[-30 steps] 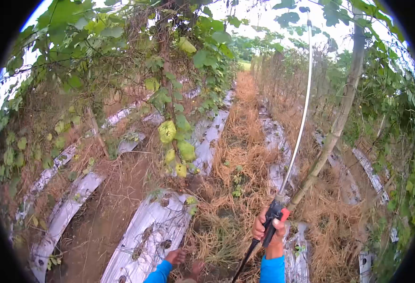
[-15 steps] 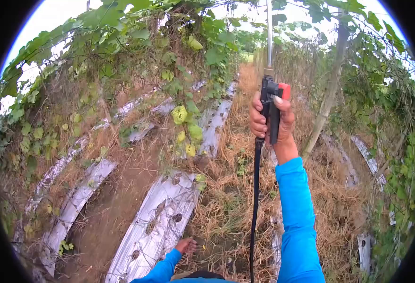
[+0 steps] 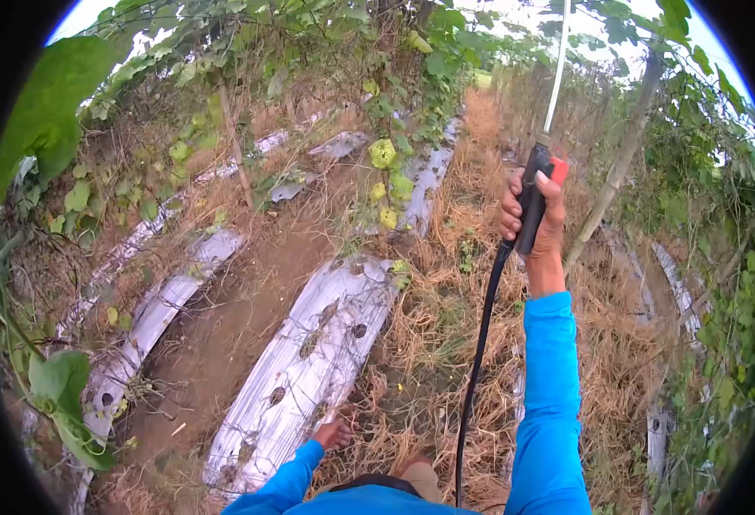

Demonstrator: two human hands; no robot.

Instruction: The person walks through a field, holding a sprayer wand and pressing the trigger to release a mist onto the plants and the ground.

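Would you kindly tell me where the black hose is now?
In the head view, the black hose runs right of centre, down from the handle in the right hand, left of its blue sleeve.

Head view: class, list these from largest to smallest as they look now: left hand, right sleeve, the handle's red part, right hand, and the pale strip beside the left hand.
1. Pale strip
2. Right sleeve
3. Right hand
4. Left hand
5. Red part

Leafy vines (image 3: 446, 64) beside dry straw (image 3: 446, 296)
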